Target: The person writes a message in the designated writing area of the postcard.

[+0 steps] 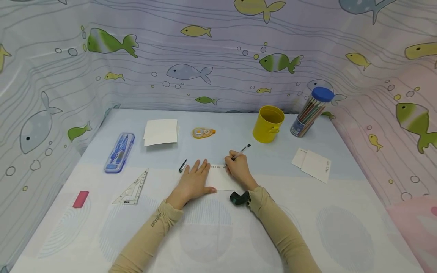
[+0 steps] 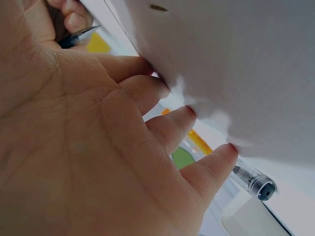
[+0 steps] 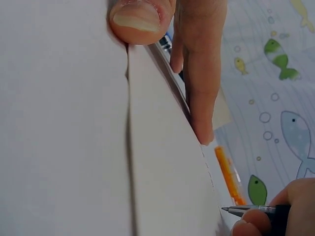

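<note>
My right hand (image 1: pixel 238 168) grips a pen (image 1: pixel 243 148), its tip at the top edge of a white card (image 1: pixel 223 181), where a short row of small marks runs. In the right wrist view the pen's metal tip (image 3: pixel 234 210) meets the card's far edge. My left hand (image 1: pixel 194 181) lies flat with spread fingers over the card's left part, the thumb along its near edge. Just beyond the left fingertips lies a pen cap (image 1: pixel 183 166); the left wrist view shows its clear end (image 2: pixel 258 186) close to a fingertip.
White cards (image 1: pixel 160 132), orange correction tape (image 1: pixel 203 132), a yellow bucket (image 1: pixel 268 125) and a jar of pencils (image 1: pixel 312 112) stand behind. Leftward lie a blue stationery case (image 1: pixel 119 152), set square (image 1: pixel 133 189) and red eraser (image 1: pixel 80 199). Marked cards (image 1: pixel 315 167) lie right.
</note>
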Available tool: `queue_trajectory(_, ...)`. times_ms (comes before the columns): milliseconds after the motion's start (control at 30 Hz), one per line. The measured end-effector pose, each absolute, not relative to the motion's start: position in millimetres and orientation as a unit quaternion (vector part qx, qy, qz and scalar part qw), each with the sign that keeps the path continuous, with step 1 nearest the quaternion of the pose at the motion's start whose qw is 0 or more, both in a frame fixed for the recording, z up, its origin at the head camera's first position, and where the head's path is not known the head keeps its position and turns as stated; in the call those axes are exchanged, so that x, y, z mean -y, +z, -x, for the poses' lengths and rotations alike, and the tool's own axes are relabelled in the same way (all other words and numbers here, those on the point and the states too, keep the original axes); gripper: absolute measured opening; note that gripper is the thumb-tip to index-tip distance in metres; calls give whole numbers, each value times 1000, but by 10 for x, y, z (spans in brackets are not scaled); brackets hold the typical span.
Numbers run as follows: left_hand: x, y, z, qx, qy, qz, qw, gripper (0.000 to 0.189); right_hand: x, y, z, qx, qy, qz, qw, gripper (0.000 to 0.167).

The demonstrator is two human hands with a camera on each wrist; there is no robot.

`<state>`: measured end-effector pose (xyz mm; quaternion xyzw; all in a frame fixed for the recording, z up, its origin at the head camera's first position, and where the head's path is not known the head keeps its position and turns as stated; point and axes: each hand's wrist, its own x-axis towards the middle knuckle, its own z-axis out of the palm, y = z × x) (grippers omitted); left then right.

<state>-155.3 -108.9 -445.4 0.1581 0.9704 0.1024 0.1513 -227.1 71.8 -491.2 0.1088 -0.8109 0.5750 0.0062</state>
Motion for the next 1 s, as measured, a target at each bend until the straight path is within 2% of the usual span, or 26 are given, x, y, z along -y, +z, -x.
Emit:
queue_trajectory(567, 1086, -4472, 1569, -970, 100, -157, 155, 96, -723, -4919, 2293, 825, 553, -115, 23, 35)
queue_trajectory(1000, 1085, -4469, 1557, -970, 102, -157, 155, 97, -733, -4924, 2292, 816, 568, -111, 4, 34)
